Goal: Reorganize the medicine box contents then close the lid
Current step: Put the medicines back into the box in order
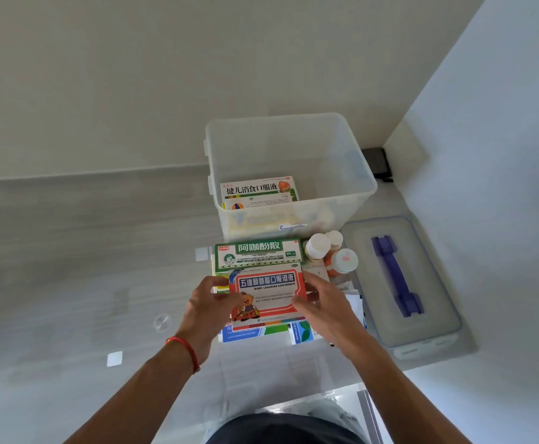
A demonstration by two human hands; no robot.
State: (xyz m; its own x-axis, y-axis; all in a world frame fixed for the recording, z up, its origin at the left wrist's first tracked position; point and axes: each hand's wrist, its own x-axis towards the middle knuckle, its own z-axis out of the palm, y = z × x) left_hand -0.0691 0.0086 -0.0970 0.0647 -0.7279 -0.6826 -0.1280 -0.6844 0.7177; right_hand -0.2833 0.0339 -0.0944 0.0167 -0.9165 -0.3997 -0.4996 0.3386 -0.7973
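- Medicine box (351, 174), clear plastic, sitting at twelve o'clock from the hands, open-topped, up against the pale wall (133, 75).
- Left hand (210, 302) reaching in from seven o'clock, fingers curled onto the left edge of the red-bordered carton (268, 296), thumb over its face.
- Right hand (322, 302) coming in from five o'clock, fingers bent narrowly round the carton's right edge, thumb pressing on top.
- Red cord bracelet (186, 349) round the left wrist.
- Carton held flat between both hands, printed face up, long axis running nine to three, title reading upright toward the wearer.
- Directly beyond, at twelve o'clock and touching or just overlapped: green carton (258, 253), same nine-to-three lie.
- Beneath the held carton, blue and green packs (252, 333) peeking out at six o'clock.
- Inside the box, a white carton (257, 187) leaning at the left, long axis also nine to three.
- White-capped bottles (329, 251) clustered at two o'clock from the hands, between the cartons and the lid.
- Lid (434, 309) lying off the box at three o'clock, purple handle (396, 277) running roughly twelve to six.
- Grey wood-grain surface (85, 251) underneath; white wall panel (502, 155) closing off the right.
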